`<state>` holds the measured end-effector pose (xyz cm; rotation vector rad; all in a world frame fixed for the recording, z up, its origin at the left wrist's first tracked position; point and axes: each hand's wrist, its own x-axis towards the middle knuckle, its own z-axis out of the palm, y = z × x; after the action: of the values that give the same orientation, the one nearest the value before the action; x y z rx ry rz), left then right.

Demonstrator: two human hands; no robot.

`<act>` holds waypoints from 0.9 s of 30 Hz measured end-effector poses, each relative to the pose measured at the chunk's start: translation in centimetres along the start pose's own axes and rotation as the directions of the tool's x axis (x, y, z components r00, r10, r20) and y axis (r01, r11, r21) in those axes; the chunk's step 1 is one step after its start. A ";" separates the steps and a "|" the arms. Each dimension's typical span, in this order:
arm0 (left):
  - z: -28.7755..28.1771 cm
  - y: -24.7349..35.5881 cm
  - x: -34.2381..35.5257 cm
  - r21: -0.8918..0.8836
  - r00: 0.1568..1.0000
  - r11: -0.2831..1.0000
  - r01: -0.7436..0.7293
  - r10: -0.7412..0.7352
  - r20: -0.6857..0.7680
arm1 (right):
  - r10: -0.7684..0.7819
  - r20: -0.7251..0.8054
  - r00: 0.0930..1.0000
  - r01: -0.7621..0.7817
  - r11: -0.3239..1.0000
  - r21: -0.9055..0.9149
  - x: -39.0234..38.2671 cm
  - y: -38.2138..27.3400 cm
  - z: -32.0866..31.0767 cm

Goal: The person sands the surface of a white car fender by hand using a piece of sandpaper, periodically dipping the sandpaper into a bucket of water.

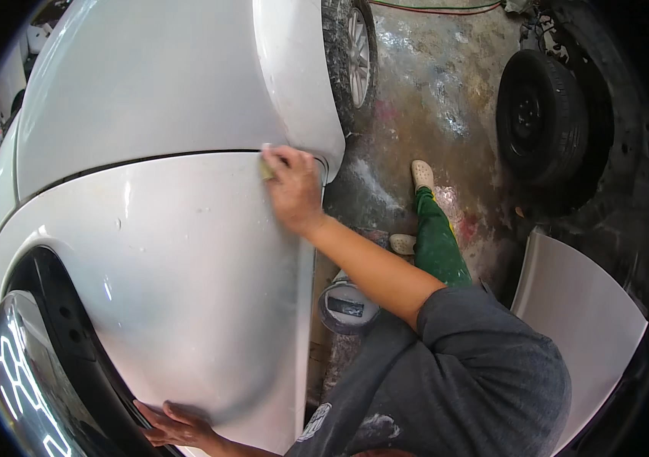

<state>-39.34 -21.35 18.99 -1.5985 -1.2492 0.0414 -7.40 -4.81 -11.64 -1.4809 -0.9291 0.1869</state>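
My right hand [291, 185] presses a small yellow-green pad [269, 170] against the white car panel [187, 259], just at the dark seam where it meets the upper white panel [141, 84]. My left hand [176, 426] lies with fingers spread on the lower edge of that panel, beside the black window trim and the glossy side mirror [19, 365], holding nothing. A bucket [349, 306] of cloudy liquid with a dark rectangular block in it stands below the panel's edge, near my arm.
A mounted car wheel [355, 57] is at the top. On the stained concrete floor [446, 107] are my green-trousered leg and beige clogs [423, 174]. To the right are a loose tyre [538, 114], dark car parts and a detached pale body panel [583, 320]. Thin hoses run along the top.
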 end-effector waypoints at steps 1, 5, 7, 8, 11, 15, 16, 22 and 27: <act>0.0 0.0 0.0 -0.001 1.000 1.000 -0.001 0.001 0.000 | 0.079 -0.011 0.997 -0.079 0.996 -0.042 -0.4 0.8 -0.5; 0.0 0.0 0.0 0.004 1.000 1.000 0.011 -0.011 0.028 | 0.170 -0.016 0.985 -0.170 0.986 0.002 0.0 -0.7 0.3; 0.1 -0.3 -0.4 0.020 0.999 1.000 -0.006 0.005 0.048 | 0.013 0.036 0.999 -0.018 0.993 0.117 2.4 -4.6 -0.8; 0.3 -0.4 -0.6 0.005 0.999 1.000 -0.013 0.013 0.031 | 0.016 0.037 0.999 -0.021 0.993 0.118 1.8 -4.1 -0.7; 0.3 -0.7 -0.3 0.000 0.999 0.999 -0.046 0.046 -0.015 | 0.028 0.013 1.000 -0.029 0.999 0.028 -0.7 0.6 0.0; 0.2 -0.5 -0.1 0.029 0.991 0.992 -0.126 0.127 -0.029 | 0.157 0.014 0.988 -0.157 0.988 0.000 -1.5 1.7 0.1; 0.5 -0.9 -0.6 0.028 0.991 0.991 -0.128 0.129 -0.024 | 0.096 0.015 0.995 -0.097 0.994 0.055 -1.2 0.9 0.0; 1.0 -1.0 -0.3 0.004 0.977 0.982 -0.188 0.187 -0.104 | 0.066 0.048 0.997 -0.064 0.997 -0.041 -2.6 4.2 -0.4; 0.9 -0.7 -0.3 0.031 0.990 0.990 -0.135 0.136 -0.025 | 0.115 0.027 0.993 -0.116 0.993 0.023 -2.4 4.2 0.1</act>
<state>-40.47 -21.01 19.01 -1.6515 -1.1129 0.1226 -7.23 -5.58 -16.44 -1.5135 -0.8592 0.3018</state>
